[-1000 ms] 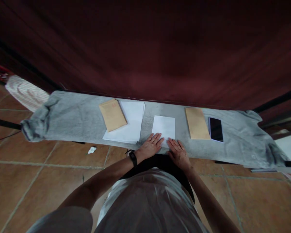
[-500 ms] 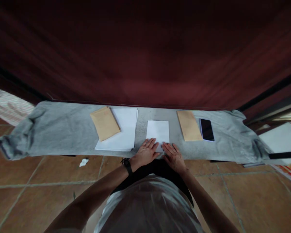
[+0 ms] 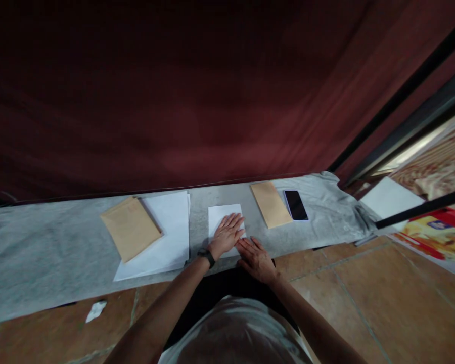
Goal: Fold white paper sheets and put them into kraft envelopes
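Observation:
A folded sheet of white paper (image 3: 217, 216) lies on the grey cloth in front of me. My left hand (image 3: 227, 234), with a dark watch on its wrist, lies flat across the paper's middle and right side, fingers stretched out. My right hand (image 3: 257, 259) rests at the paper's lower right corner, fingers extended and touching the near edge. Left of the paper is a stack of larger white sheets (image 3: 174, 222), partly covered by a pile of brown envelopes (image 3: 131, 227). To the right lies another brown envelope (image 3: 271, 205).
A phone (image 3: 296, 205) lies beside the right envelope. Grey cloth (image 3: 60, 242) covers the narrow bench, and a dark red curtain (image 3: 197, 126) hangs behind it. At the right are a black bar (image 3: 424, 207) and a colourful printed box (image 3: 440, 232). A white scrap (image 3: 96, 311) is on the tiled floor.
My left hand has slid up and across the paper toward its right side. My right hand stays at the near edge. The whole view has turned and shifted to the right.

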Demonstrator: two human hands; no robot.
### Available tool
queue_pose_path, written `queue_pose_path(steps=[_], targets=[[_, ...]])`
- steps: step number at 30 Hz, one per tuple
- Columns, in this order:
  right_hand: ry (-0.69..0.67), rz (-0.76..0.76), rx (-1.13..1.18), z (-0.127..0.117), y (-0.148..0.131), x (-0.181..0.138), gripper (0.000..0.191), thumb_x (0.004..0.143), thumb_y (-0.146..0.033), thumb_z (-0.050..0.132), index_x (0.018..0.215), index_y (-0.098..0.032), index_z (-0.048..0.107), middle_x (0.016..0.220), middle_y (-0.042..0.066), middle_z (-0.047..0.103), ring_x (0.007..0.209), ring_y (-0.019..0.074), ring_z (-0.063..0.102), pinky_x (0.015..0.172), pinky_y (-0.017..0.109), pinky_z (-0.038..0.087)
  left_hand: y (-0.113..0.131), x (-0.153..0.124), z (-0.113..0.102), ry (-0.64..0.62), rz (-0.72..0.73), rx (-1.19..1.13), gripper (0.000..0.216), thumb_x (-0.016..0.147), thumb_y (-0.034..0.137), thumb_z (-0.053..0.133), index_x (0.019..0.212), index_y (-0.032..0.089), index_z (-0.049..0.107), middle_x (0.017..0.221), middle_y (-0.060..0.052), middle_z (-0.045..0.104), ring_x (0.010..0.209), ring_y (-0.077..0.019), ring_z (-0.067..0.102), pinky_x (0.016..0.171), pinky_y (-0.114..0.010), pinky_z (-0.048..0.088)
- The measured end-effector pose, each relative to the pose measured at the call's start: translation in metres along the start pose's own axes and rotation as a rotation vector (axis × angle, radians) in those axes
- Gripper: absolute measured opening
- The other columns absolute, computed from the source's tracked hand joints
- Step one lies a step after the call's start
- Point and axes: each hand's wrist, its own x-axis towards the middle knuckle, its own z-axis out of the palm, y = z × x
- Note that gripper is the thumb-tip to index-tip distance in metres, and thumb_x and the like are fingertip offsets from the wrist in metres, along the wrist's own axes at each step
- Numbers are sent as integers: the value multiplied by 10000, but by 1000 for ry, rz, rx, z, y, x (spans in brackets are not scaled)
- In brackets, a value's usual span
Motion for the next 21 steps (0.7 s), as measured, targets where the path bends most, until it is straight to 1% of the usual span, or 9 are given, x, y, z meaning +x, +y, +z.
queue_pose_path(steps=[2, 4, 7, 8, 10, 12, 14, 17, 21], targets=[[-8, 3, 6, 0, 0, 0, 572, 997, -289, 536, 1547, -202, 407, 1578, 104, 467, 1460, 260, 431, 1238, 541, 306, -14, -1, -2, 14, -52, 8, 515, 1060, 392, 334, 1538, 225, 434, 1605, -75, 434, 1516, -237, 344, 1249, -500, 272], [-11, 11, 16, -1, 0, 0, 577, 994, -290, 544, 1548, -211, 406, 1591, 99, 448, 1464, 257, 427, 1236, 540, 307, -28, -10, -4, 17, -114, 27, 527, 1054, 400, 342, 1535, 207, 438, 1600, -94, 437, 1516, -257, 344, 1238, -513, 294], [-9, 26, 31, -2, 0, 0, 588, 987, -299, 563, 1549, -218, 408, 1583, 97, 460, 1458, 246, 436, 1234, 529, 312, -40, -39, -6, 26, -169, 49, 532, 1058, 392, 323, 1528, 174, 443, 1595, -122, 439, 1512, -263, 351, 1224, -507, 325], [-4, 32, 35, -2, -1, 0, 591, 984, -300, 570, 1548, -219, 412, 1579, 96, 465, 1454, 244, 442, 1232, 525, 315, -41, -52, -7, 24, -160, 49, 540, 1058, 405, 327, 1519, 154, 452, 1587, -136, 448, 1506, -266, 363, 1216, -501, 341], [8, 43, 42, -2, -1, 0, 590, 979, -305, 582, 1542, -225, 425, 1572, 93, 476, 1447, 240, 452, 1229, 519, 321, -38, -80, -9, 19, -108, 45, 565, 1050, 449, 360, 1518, 144, 448, 1594, -145, 436, 1503, -271, 369, 1208, -506, 356], [23, 53, 50, -2, -2, 0, 575, 978, -311, 587, 1529, -230, 446, 1565, 91, 487, 1439, 240, 461, 1226, 516, 324, -31, -104, -13, 12, -29, 45, 590, 1028, 485, 422, 1532, 177, 430, 1611, -128, 413, 1503, -276, 368, 1206, -519, 357], [34, 65, 61, -2, -3, 1, 558, 978, -319, 591, 1515, -231, 469, 1554, 92, 501, 1431, 241, 470, 1224, 516, 323, -22, -120, -17, 15, -2, 57, 579, 1021, 468, 452, 1538, 208, 423, 1615, -107, 413, 1499, -265, 377, 1211, -510, 352], [38, 95, 88, -1, -3, 1, 552, 967, -326, 610, 1498, -233, 493, 1543, 89, 516, 1424, 246, 477, 1227, 517, 306, -10, -125, -22, 9, -21, 104, 520, 1011, 366, 467, 1503, 199, 478, 1582, -119, 463, 1473, -277, 420, 1196, -502, 371], [26, 116, 133, 0, -1, 2, 553, 956, -329, 624, 1489, -239, 506, 1546, 77, 514, 1425, 246, 473, 1235, 515, 283, 0, -113, -25, -71, -56, 171, 507, 944, 236, 511, 1445, 168, 547, 1532, -162, 516, 1436, -323, 468, 1156, -500, 411]])
